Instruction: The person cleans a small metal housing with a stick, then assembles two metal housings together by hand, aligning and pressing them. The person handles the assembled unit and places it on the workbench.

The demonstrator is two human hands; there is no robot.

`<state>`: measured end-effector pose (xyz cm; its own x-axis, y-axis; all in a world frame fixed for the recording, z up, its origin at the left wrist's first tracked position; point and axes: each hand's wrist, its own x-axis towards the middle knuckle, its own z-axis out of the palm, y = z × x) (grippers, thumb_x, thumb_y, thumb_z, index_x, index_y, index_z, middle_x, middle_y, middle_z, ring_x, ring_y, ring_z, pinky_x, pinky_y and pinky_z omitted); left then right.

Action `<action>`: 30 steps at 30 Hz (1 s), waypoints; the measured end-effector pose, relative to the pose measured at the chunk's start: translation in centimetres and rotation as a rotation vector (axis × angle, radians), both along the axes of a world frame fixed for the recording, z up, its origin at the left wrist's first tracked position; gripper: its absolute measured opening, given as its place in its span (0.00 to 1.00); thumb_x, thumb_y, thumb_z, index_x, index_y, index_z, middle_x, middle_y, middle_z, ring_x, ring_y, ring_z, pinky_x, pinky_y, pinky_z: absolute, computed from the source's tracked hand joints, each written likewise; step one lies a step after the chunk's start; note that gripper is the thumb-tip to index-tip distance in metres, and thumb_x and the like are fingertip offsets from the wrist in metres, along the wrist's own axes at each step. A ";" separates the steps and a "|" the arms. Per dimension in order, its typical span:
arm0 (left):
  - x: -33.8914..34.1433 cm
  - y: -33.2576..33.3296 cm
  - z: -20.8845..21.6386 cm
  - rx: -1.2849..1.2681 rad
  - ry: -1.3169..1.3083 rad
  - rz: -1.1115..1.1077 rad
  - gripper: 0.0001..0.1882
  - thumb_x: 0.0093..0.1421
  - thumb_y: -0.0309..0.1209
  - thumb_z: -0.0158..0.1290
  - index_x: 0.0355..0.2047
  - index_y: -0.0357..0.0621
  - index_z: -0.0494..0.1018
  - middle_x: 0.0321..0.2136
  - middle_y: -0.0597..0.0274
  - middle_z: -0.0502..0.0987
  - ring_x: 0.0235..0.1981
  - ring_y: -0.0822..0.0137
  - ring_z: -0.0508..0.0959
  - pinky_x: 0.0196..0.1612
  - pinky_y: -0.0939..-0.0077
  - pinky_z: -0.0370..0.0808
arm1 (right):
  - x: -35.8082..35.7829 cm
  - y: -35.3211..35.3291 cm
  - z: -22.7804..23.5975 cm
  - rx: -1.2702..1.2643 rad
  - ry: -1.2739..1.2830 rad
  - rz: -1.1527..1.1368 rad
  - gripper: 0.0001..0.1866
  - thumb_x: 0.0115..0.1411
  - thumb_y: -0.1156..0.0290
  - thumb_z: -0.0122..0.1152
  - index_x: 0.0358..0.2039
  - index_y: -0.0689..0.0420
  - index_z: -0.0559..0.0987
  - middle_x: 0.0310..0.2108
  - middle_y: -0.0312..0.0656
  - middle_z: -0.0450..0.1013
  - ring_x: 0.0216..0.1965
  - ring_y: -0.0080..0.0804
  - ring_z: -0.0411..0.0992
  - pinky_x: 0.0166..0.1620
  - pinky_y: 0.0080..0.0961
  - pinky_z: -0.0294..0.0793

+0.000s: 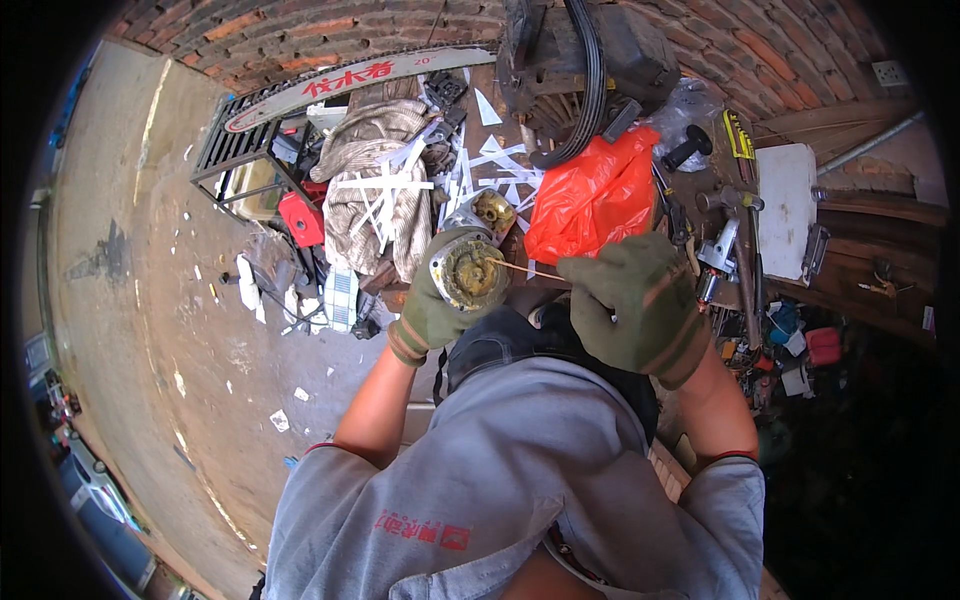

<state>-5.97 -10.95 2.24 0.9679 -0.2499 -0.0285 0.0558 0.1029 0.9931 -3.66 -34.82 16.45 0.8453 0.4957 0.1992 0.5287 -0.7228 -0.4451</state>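
Currently, near the edge of a workbench (510, 130) bounded by brickwork (330, 22), a metal housing (470, 275) is being held by the left hand (432, 318), a stick (532, 270) by the right hand (635, 305).

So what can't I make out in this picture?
In the head view:
The thin stick's right end: hidden inside the right hand.
The left hand's fingers: partly behind the round metal part.
Anything beneath the red plastic bag: covered by it.
Small clutter at right: too small to identify.

Wooden bench (507, 130) under 1 red bag (590, 195), 1 hammer (730, 200), white strips (512, 181)
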 end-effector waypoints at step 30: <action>0.3 0.7 -1.4 0.153 -0.255 0.009 0.42 0.45 0.26 0.72 0.61 0.36 0.65 0.52 0.53 0.76 0.51 0.61 0.78 0.56 0.66 0.74 | -2.4 0.4 0.0 0.145 0.397 -0.093 0.05 0.50 0.72 0.61 0.27 0.56 0.83 0.23 0.51 0.77 0.26 0.49 0.78 0.31 0.38 0.78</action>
<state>-5.67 -10.26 0.86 0.9509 -0.2525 0.1790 -0.1975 -0.0498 0.9790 -6.05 -34.41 16.50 0.9103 0.4044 -0.0885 0.2316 -0.6746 -0.7009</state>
